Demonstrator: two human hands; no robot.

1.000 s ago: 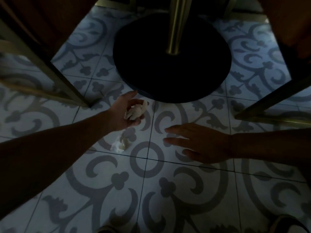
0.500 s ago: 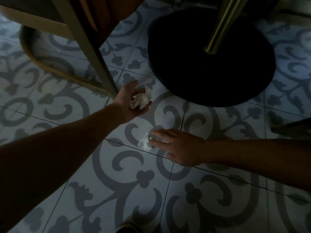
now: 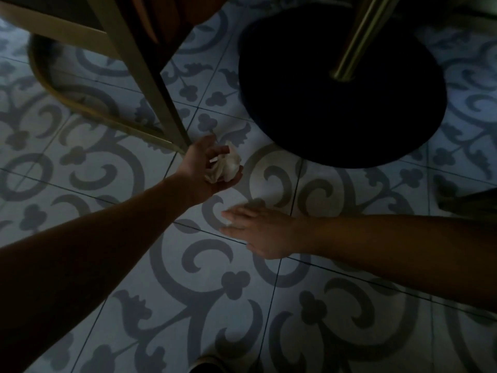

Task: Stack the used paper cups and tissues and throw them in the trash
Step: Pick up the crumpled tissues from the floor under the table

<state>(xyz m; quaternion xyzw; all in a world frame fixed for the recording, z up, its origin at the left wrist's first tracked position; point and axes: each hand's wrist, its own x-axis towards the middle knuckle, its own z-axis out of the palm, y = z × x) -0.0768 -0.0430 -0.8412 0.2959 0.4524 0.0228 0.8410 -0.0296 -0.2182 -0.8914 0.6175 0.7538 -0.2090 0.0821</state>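
Observation:
My left hand (image 3: 204,168) is held palm up just above the patterned floor, fingers curled around a crumpled white tissue (image 3: 228,164). It hovers right beside the foot of a chair leg. My right hand (image 3: 258,231) lies palm down and blurred on the tiles, a little nearer to me than the left hand. It covers the spot where a second small tissue lay, and only a faint pale speck shows by its fingertips. Whether the fingers grip that tissue is hidden. No paper cups are in view.
A black round table base (image 3: 341,103) with a brass pole (image 3: 357,36) stands at the upper right. A brass chair leg (image 3: 150,84) and curved chair frame (image 3: 67,100) are at the upper left. Another chair leg (image 3: 468,200) enters at the right edge, and a shoe tip (image 3: 207,364) shows at the bottom.
My right hand slid left over the floor onto the second tissue, which is now covered. My left hand kept its tissue. The view shifted toward the chair on the left.

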